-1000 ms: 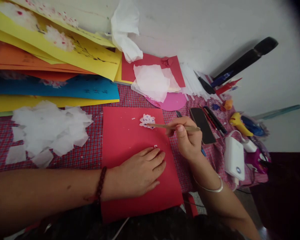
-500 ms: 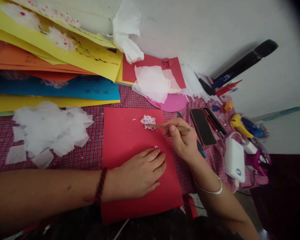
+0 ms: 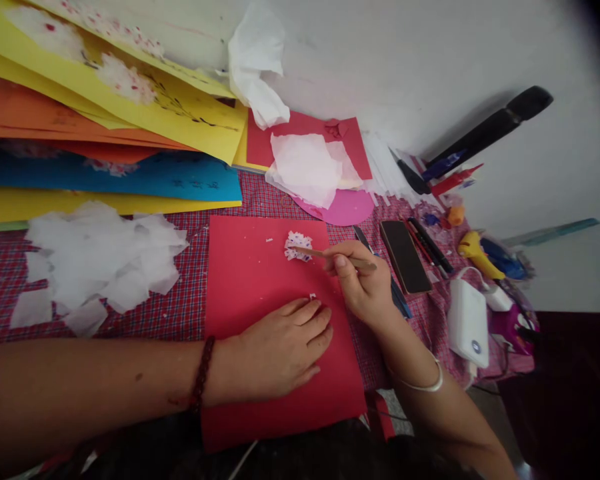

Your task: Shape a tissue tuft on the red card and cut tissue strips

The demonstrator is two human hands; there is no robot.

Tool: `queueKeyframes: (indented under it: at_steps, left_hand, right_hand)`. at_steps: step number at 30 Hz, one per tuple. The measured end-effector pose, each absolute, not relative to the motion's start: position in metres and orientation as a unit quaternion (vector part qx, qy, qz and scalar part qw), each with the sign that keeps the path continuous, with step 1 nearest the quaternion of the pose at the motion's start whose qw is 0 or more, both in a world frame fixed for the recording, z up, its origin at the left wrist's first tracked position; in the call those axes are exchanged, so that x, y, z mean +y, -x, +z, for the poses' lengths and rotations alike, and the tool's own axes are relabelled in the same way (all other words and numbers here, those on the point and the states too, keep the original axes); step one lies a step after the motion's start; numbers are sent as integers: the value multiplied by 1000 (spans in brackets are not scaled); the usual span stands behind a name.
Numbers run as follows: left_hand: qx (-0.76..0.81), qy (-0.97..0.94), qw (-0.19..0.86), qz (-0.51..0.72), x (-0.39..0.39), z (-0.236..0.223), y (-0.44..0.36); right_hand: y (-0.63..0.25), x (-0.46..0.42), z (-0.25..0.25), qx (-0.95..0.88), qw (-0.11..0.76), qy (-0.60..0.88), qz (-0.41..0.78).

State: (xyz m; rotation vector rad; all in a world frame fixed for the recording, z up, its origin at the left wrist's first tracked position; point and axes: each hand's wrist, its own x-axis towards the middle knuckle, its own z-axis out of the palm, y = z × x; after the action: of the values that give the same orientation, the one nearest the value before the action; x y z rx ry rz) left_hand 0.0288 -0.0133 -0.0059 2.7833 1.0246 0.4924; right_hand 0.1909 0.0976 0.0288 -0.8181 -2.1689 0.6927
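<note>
A sheet of red paper (image 3: 250,287) lies in front of me on a checked cloth. Flat on its lower half rests my left hand (image 3: 280,350), fingers stretched out and pointing right. My right hand (image 3: 363,283) pinches a thin wooden stick (image 3: 316,253), perhaps a brush handle. The stick's tip touches a small cluster of white paper bits with purple marks (image 3: 299,241) near the top of the red sheet. Tiny white scraps are scattered around it, one close to my left fingertips.
Left of the sheet is a pile of white tissue squares (image 3: 100,260). Coloured paper sheets with tissue flowers (image 3: 180,113) are stacked behind. To the right are a phone (image 3: 405,257), pens (image 3: 430,247), a white power bank (image 3: 469,323) and a yellow-handled tool (image 3: 480,253).
My right hand has shifted very slightly left, with the stick still on the paper cluster. My left hand stays in place on the sheet.
</note>
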Motion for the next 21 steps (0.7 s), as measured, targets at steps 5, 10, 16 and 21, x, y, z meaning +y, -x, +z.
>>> queueKeyframes:
  at_steps: [5,10,16,21]
  left_hand:
    - [339,-923,65,167,-13,-5,-28]
    - [338,-924,67,168,-13,-5,-28]
    - [338,-925,70,160,-13,-4,-28]
    - [341,-924,67,162,-13,-5,-28]
  right_hand:
    - [-194,98,26,-801,366,354,314]
    - [-190,100,29,-734,432,370,371]
    - [-187,101,23,-730,432,357,392]
    - [-188,102,22,-743,407,361,390]
